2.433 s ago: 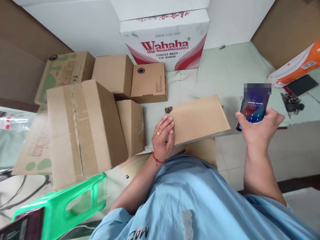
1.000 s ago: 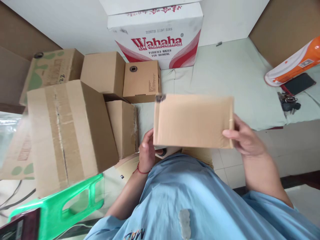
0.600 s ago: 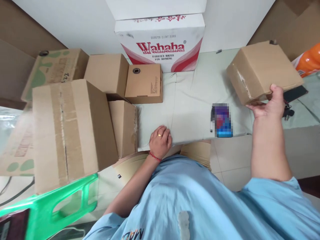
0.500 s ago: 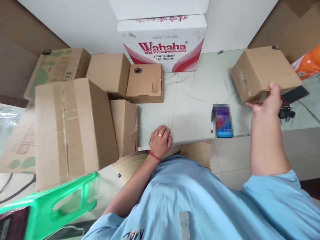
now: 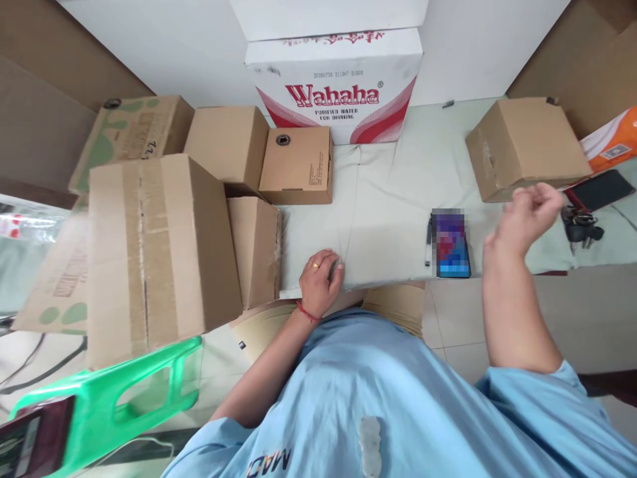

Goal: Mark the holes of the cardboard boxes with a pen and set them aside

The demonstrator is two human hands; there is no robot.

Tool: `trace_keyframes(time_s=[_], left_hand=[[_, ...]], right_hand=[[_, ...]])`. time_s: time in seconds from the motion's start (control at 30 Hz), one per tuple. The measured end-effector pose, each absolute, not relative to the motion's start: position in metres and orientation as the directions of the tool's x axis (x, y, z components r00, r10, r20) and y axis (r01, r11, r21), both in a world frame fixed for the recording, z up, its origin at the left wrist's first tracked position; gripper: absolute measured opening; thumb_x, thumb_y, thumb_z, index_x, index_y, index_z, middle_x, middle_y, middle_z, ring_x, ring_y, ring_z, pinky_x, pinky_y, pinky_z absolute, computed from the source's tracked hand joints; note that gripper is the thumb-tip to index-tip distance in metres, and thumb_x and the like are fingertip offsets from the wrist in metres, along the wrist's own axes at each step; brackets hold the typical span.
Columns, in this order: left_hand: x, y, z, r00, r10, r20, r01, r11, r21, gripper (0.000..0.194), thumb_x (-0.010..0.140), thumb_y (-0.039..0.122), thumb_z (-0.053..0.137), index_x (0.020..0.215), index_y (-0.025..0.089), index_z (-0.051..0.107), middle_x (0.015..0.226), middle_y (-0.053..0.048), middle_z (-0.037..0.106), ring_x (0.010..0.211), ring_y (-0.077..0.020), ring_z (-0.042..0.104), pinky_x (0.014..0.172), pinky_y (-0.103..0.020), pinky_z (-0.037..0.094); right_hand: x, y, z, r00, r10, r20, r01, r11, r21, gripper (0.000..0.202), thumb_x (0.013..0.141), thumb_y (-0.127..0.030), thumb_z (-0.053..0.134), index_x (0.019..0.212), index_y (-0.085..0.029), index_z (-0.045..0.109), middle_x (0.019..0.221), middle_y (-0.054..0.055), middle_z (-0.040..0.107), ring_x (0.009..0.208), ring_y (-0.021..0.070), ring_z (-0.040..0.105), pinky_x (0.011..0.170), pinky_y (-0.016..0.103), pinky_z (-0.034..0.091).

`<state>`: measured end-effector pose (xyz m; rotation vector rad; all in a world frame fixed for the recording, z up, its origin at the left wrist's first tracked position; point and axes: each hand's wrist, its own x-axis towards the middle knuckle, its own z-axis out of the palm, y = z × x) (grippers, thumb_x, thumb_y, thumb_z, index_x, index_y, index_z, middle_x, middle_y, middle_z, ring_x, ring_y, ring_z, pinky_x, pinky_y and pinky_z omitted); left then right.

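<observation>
While the left hand (image 5: 321, 282) is rested at 6 o'clock on the near edge of the cloth-covered table (image 5: 385, 232), loosely half-curled with nothing seen in its grasp, a large taped carton (image 5: 162, 259) is seen at 9 o'clock and a phone (image 5: 455, 255) is laid face up at 3 o'clock. Farther out at 3 o'clock, the right hand (image 5: 530, 212) is caught in a blur, loosely bent, with no object visibly held; whether the cardboard box (image 5: 537, 146) is brushed by it cannot be told. Gripped at its near side half a second earlier, that box has now been let go on the table at 2 o'clock; its placing is judged finished, the right hand freed. At 12 o'clock, a white Wahaha carton (image 5: 338, 89) is stood.
</observation>
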<state>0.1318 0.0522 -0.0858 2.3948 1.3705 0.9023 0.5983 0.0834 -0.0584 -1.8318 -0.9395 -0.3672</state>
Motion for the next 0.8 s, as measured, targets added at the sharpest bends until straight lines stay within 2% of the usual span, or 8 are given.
trace_keyframes(time_s=[0.03,0.1,0.17,0.27,0.4,0.57,0.67,0.8], left_hand=[[0.131,0.056,-0.083,0.373,0.843,0.387,0.692,-0.531,0.489,0.023,0.112,0.031,0.052,0.109,0.022,0.073,0.115,-0.011,0.079,0.116,-0.0258,0.073,0.100,-0.042,0.058],[0.130,0.064,-0.080,0.385,0.844,0.372,0.691,-0.531,0.490,0.027,0.112,0.031,0.052,0.093,0.023,0.069,0.095,-0.008,0.074,0.099,-0.0247,0.070,0.089,-0.039,0.057],[0.131,0.074,-0.079,0.396,0.845,0.359,0.697,-0.531,0.481,0.034,0.110,0.032,0.053,0.078,0.025,0.060,0.078,-0.005,0.064,0.085,-0.0240,0.063,0.079,-0.037,0.052],[0.135,0.084,-0.081,0.386,0.853,0.351,0.718,-0.517,0.466,0.037,0.108,0.030,0.055,0.071,0.026,0.053,0.074,-0.004,0.055,0.081,-0.0241,0.057,0.073,-0.036,0.045],[0.140,0.083,-0.084,0.365,0.862,0.352,0.750,-0.496,0.437,0.033,0.106,0.027,0.056,0.074,0.026,0.054,0.077,-0.005,0.055,0.084,-0.0253,0.055,0.073,-0.036,0.042],[0.142,0.078,-0.084,0.372,0.859,0.352,0.776,-0.496,0.390,0.032,0.107,0.026,0.057,0.075,0.025,0.057,0.080,-0.006,0.058,0.086,-0.0258,0.056,0.074,-0.037,0.043],[0.143,0.078,-0.084,0.377,0.858,0.349,0.784,-0.496,0.373,0.032,0.108,0.025,0.057,0.076,0.025,0.059,0.082,-0.007,0.060,0.088,-0.0260,0.057,0.075,-0.037,0.043],[0.144,0.077,-0.084,0.370,0.866,0.336,0.790,-0.484,0.376,0.031,0.108,0.025,0.057,0.077,0.025,0.060,0.082,-0.007,0.061,0.089,-0.0267,0.057,0.075,-0.038,0.043]], right_hand=[[0.571,0.079,-0.056,0.723,0.434,0.537,0.640,-0.130,-0.757,0.035,0.106,-0.017,0.037,0.132,-0.020,0.060,0.116,0.019,0.070,0.089,0.0189,0.070,0.074,0.037,0.057],[0.514,0.078,-0.048,0.696,0.643,0.319,0.448,-0.042,-0.893,0.031,0.099,-0.017,0.046,0.126,-0.022,0.060,0.102,0.011,0.073,0.081,0.0183,0.070,0.075,0.035,0.058],[0.462,0.085,-0.037,0.567,0.786,0.245,0.425,-0.024,-0.905,0.018,0.093,-0.022,0.058,0.108,-0.022,0.068,0.086,0.004,0.074,0.071,0.0180,0.068,0.070,0.033,0.057],[0.405,0.107,-0.026,0.254,0.955,0.154,0.460,0.021,-0.887,0.015,0.093,-0.026,0.061,0.101,-0.022,0.072,0.090,0.004,0.078,0.082,0.0198,0.072,0.079,0.034,0.058],[0.362,0.155,-0.026,0.044,0.991,0.129,0.498,0.090,-0.863,0.013,0.093,-0.020,0.061,0.101,-0.023,0.072,0.094,0.004,0.078,0.088,0.0208,0.072,0.090,0.036,0.056],[0.335,0.233,-0.033,0.230,0.973,0.029,0.439,-0.077,-0.895,0.015,0.105,-0.035,0.060,0.096,-0.023,0.064,0.089,0.006,0.071,0.092,0.0248,0.071,0.092,0.040,0.057],[0.327,0.267,-0.036,0.254,0.966,-0.056,0.359,-0.148,-0.922,0.025,0.105,-0.047,0.067,0.096,-0.024,0.060,0.087,0.006,0.068,0.086,0.0251,0.068,0.085,0.041,0.058],[0.322,0.278,-0.041,0.130,0.964,-0.230,0.267,-0.258,-0.929,0.027,0.104,-0.044,0.070,0.091,-0.027,0.054,0.074,0.001,0.062,0.061,0.0183,0.055,0.064,0.037,0.055]])
